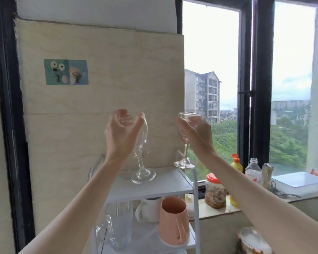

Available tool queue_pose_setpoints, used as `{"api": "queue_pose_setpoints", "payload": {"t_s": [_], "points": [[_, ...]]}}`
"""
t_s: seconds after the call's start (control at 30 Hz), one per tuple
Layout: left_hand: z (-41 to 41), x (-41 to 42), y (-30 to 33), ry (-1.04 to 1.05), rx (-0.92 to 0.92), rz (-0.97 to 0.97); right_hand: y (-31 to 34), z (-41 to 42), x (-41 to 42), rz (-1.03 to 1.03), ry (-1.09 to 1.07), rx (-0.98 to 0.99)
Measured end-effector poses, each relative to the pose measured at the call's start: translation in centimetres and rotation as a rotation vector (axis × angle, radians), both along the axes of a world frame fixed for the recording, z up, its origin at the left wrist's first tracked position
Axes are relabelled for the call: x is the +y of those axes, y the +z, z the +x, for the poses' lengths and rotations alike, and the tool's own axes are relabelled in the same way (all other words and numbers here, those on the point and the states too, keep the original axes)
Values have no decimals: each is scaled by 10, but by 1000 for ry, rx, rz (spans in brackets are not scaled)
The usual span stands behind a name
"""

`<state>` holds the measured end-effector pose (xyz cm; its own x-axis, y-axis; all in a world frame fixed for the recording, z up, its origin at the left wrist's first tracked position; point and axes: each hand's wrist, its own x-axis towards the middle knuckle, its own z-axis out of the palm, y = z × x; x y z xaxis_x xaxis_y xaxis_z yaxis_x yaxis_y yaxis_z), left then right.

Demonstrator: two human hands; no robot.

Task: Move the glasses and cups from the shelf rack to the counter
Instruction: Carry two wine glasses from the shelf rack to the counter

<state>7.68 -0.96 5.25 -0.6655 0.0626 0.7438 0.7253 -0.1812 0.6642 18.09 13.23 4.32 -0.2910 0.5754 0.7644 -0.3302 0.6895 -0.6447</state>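
1. White shelf rack (173, 182): on its top tier, a stemmed glass (142, 173) seems to rest on its foot, tilted.
2. Tier below: white mug (148, 210), pink cup (173, 219), clear glass pitcher (116, 230).
3. Window sill (218, 210): snack jar (215, 191), yellow bottle (236, 165), clear bottle (252, 170), white box (299, 182).

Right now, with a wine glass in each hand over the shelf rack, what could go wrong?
1. The left hand grips its wine glass tilted, foot just above the top shelf; the foot could clip the shelf.
2. The right hand holds the other wine glass by the bowl near the rack's edge; a slip would drop it toward the windowsill clutter, such as the red-lidded jar.
3. With both hands full, neither can catch a slipping glass.
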Motion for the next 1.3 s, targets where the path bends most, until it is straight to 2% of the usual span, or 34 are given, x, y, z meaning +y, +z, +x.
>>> {"api": "queue_pose_setpoints", "payload": {"t_s": [0.1,0.2,0.43,0.63,0.9,1.07,1.3], "points": [[45,20,-1,-160,-6,-44,-9,52,13,-19,-66,-9],[95,48,-21,-329,-25,-84,-25,120,33,-120,-69,13],[261,109,-78,-683,-71,-136,-80,331,60,-267,-271,-64],[411,158,-122,-877,-121,-178,-116,503,71,-383,-424,-56],[629,231,-164,-1203,-123,-283,-147,745,54,-474,-749,-12],[754,279,-170,-1389,-110,-342,-163,858,63,-474,-847,-37],[897,377,-172,-1545,-104,-416,-162,985,131,-495,-1030,4]]}}
